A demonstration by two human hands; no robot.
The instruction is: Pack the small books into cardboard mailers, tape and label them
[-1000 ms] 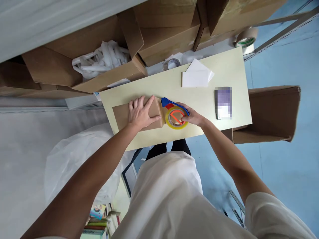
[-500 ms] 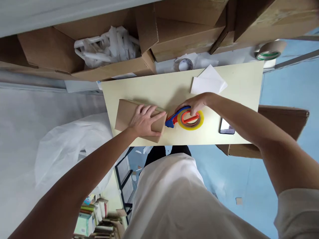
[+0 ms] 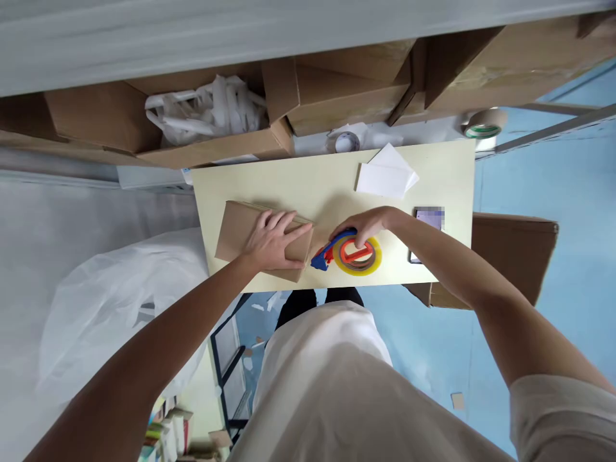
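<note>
A small brown cardboard box [image 3: 235,231] lies on the cream table [image 3: 298,183]. My left hand [image 3: 272,242] rests on its top near the right end, fingers spread and pressing flat. Just right of the box is a tape dispenser [image 3: 357,253], blue and red, loaded with a wide yellow-edged roll of clear tape. My right hand [image 3: 363,224] grips the dispenser from above, the thumb reaching into the roll's centre. The dispenser's blue head points left, close to the box's right end; whether any tape touches the box I cannot tell.
White papers [image 3: 385,176] lie toward the table's back, and a phone [image 3: 426,221] is partly under my right forearm. Open cartons [image 3: 337,109] line the shelf behind, one holding white plastic bags [image 3: 212,109]. More tape rolls [image 3: 485,124] sit there. A large carton [image 3: 514,256] stands at right.
The camera view has shifted, so the table sits lower and further left. More of the phone shows beside my right forearm. Both hands keep their hold on the box and dispenser.
</note>
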